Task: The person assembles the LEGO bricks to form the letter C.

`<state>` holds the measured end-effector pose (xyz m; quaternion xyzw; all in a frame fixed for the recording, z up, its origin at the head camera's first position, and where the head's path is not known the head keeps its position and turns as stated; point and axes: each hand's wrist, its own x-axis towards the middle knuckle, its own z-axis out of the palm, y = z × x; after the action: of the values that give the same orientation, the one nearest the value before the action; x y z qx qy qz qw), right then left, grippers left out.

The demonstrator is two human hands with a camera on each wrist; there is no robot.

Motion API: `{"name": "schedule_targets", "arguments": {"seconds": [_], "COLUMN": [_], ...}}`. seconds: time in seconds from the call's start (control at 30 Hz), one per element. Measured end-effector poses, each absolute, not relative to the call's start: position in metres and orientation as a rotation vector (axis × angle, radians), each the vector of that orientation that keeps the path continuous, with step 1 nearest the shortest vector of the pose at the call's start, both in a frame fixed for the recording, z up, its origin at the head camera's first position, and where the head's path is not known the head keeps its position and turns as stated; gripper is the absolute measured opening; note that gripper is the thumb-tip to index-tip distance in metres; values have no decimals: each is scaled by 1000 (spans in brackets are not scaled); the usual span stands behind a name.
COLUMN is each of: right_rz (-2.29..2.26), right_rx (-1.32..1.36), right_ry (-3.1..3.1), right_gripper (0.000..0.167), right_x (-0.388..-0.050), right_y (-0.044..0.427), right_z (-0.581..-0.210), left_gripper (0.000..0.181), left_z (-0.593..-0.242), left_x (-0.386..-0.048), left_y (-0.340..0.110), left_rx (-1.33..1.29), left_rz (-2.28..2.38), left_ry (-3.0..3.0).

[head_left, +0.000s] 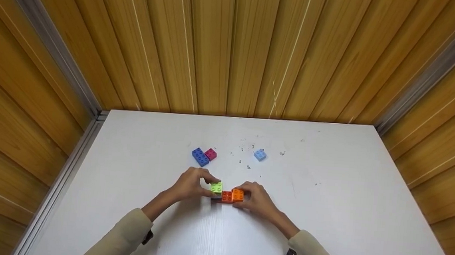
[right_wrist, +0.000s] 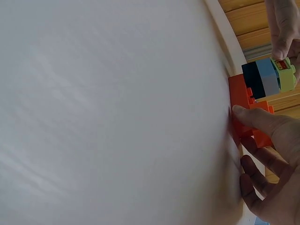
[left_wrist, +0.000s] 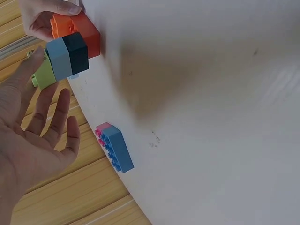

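My left hand [head_left: 191, 185] pinches a lime green brick [head_left: 216, 187] between thumb and fingertips. Joined to that brick are a grey-blue brick [left_wrist: 58, 58] and a dark navy brick [left_wrist: 77, 52], making a short stack. The navy end meets the left part of a long red brick [right_wrist: 238, 92] lying on the table; whether it is pressed down fully I cannot tell. An orange brick [head_left: 238, 195] sits on the red one's right end. Thumb and fingers of my right hand [head_left: 258, 201] grip the orange and red bricks from the right side.
Beyond my left hand, a blue brick [head_left: 200, 157] lies against a small magenta brick [head_left: 210, 154]. Farther right is a light blue brick [head_left: 260, 154]. Small dark marks speckle the white table [head_left: 325, 214]. Wood-patterned panels [head_left: 217, 50] stand behind and at both sides.
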<state>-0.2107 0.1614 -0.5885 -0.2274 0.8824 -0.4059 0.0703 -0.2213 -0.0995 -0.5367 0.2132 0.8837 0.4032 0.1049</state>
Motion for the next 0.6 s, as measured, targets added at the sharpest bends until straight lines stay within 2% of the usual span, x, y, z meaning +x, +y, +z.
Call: {"name": "schedule_targets", "arguments": {"seconds": [0.3, 0.6], "right_rz": [-1218, -1206], "right_rx": [-703, -656], "right_ry": [2665, 2674], "right_gripper": [39, 39], "right_x": [-209, -209], "right_y": [161, 160], "right_z": [-590, -585], "left_gripper": [38, 36], "left_z": [-537, -542], "left_x": [-220, -224], "left_y": [-94, -97], "left_rx": [624, 744], "left_rz": [1105, 1273], "left_ry": [2668, 2546]}}
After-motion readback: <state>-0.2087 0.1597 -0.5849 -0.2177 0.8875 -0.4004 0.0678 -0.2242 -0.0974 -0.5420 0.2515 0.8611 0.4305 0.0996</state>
